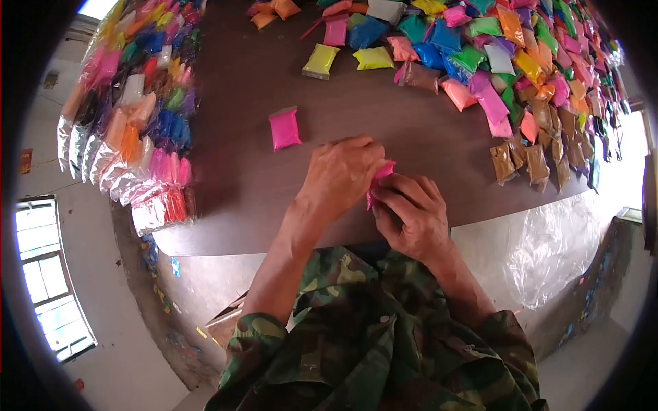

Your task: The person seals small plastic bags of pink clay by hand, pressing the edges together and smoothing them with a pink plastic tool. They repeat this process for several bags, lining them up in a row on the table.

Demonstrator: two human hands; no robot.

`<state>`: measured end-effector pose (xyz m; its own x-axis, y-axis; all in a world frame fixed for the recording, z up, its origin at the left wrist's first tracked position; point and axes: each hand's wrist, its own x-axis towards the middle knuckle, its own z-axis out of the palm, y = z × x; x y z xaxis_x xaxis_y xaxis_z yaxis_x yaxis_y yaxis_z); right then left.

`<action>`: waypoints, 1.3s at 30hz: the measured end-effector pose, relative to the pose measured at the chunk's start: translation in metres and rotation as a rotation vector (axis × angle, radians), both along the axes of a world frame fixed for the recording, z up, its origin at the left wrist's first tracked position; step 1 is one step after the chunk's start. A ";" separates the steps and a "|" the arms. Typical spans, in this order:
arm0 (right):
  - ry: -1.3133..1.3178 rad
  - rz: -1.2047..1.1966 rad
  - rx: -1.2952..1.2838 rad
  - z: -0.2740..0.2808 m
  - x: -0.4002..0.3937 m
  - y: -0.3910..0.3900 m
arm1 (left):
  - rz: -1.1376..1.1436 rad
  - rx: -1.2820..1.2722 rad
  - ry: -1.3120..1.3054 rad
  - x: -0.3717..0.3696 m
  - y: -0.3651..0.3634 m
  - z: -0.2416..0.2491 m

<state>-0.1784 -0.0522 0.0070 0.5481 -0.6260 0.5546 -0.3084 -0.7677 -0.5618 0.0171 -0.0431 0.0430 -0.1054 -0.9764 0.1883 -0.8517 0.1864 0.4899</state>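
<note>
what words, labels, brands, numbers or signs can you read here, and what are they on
None can be read.
Blue card: pale marks, too small to read.
Red patch, far left: too blurred to read.
Pink packet at the right hand: no writing visible.

Bare-handed, we work close to the near edge of the table (229, 171). Our left forearm (277, 267) slants across that edge; the left wrist (301, 209) lies above the tabletop, and the left hand (340, 168), back uppermost, reaches farther in than its partner, fingers curled toward it, their tips hidden. Our right forearm (469, 288) angles toward the same edge, the right wrist (440, 253) just outside the tabletop. The right hand (415, 216) extends over the edge, back up, its fingers bent and thumb drawn in beneath them in a closed pinch, just beside the left.
</note>
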 end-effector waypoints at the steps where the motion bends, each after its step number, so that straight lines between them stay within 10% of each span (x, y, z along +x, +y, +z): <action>1: -0.004 0.001 -0.002 0.001 0.001 -0.001 | 0.005 0.001 -0.001 0.002 -0.004 -0.003; 23: -0.027 -0.028 0.057 -0.003 0.002 0.001 | 0.360 -0.039 0.394 -0.012 0.059 -0.009; 39: 0.012 -0.097 0.041 -0.001 0.007 0.004 | 0.424 -0.054 0.197 -0.017 0.073 -0.007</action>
